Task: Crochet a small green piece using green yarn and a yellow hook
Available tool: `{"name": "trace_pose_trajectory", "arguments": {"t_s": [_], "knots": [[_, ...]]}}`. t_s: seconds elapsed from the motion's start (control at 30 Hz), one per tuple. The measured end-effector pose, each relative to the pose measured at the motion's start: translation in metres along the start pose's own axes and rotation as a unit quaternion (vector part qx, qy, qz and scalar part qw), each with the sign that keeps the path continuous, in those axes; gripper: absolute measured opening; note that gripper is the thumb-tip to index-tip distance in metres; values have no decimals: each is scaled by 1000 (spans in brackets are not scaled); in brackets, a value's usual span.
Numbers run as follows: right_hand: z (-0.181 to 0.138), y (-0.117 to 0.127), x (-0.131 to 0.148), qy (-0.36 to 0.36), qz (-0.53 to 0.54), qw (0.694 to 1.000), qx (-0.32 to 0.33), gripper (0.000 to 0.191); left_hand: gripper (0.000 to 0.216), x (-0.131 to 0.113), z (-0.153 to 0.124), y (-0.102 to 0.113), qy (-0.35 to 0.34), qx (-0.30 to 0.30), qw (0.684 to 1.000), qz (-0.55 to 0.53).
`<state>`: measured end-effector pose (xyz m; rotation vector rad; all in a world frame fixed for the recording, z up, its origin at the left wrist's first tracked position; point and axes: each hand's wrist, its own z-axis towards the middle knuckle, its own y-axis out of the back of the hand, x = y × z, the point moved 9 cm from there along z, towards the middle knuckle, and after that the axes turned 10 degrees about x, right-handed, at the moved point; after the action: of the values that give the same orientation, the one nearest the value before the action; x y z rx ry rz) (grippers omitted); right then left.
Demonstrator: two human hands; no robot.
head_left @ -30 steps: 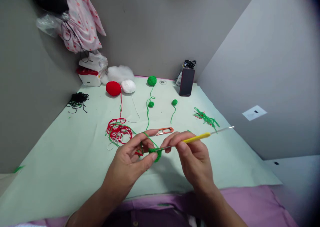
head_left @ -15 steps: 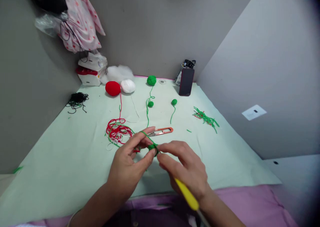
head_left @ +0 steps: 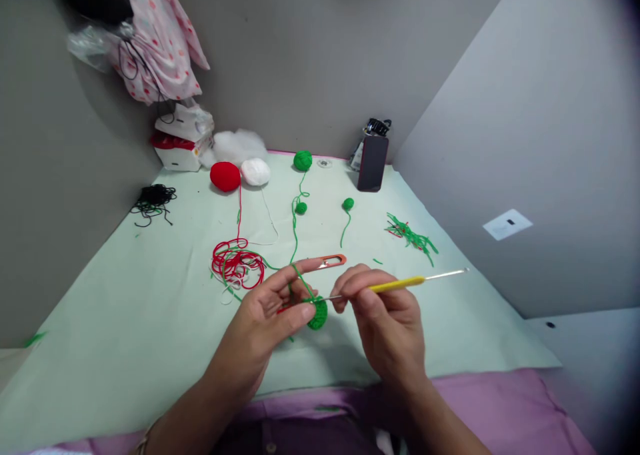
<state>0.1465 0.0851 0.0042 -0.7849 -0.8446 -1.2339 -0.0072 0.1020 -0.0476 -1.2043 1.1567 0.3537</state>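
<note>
My left hand pinches a small round green crochet piece between thumb and fingers, with green yarn running over its raised index finger. My right hand is closed round a yellow-handled crochet hook. The hook's thin metal shaft points left and its tip is at the upper edge of the green piece; the other metal end sticks out to the right. Just beyond the left fingertips lie orange thread snips, their blades hidden behind the hand. A bit of red yarn shows by the left thumb.
A tangle of red, white and green yarn lies left of my hands. Farther back are a red yarn ball, a white ball and a green ball. A phone leans at the back; green scraps lie right.
My right hand has turned, so the hook has swung from pointing down toward me to lying nearly level. The green piece is turned and more of it shows. The left index finger has straightened over the snips.
</note>
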Motion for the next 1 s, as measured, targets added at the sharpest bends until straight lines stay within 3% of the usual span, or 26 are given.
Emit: {"name": "trace_pose_trajectory", "arguments": {"t_s": [0.17, 0.3, 0.5, 0.73, 0.83, 1.0], "knots": [[-1, -9, -4, 3, -27, 999, 17, 13, 55, 6, -1, -1, -13, -17, 1000, 7], [0, -5, -6, -9, 19, 1000, 5, 14, 65, 6, 2, -3, -2, -3, 999, -40], [6, -1, -19, -102, 148, 984, -12, 19, 53, 5, 4, -19, 34, 82, 988, -123], [4, -1, -33, -157, 230, 959, -45, 18, 43, 4, 4, -14, 14, 58, 988, -143], [3, -3, -31, -121, 191, 973, -35, 16, 45, 6, 3, -13, 0, 49, 996, -81], [0, -5, -14, -28, 11, 999, -18, 12, 46, 0, 0, -16, -38, 37, 997, 55]]}}
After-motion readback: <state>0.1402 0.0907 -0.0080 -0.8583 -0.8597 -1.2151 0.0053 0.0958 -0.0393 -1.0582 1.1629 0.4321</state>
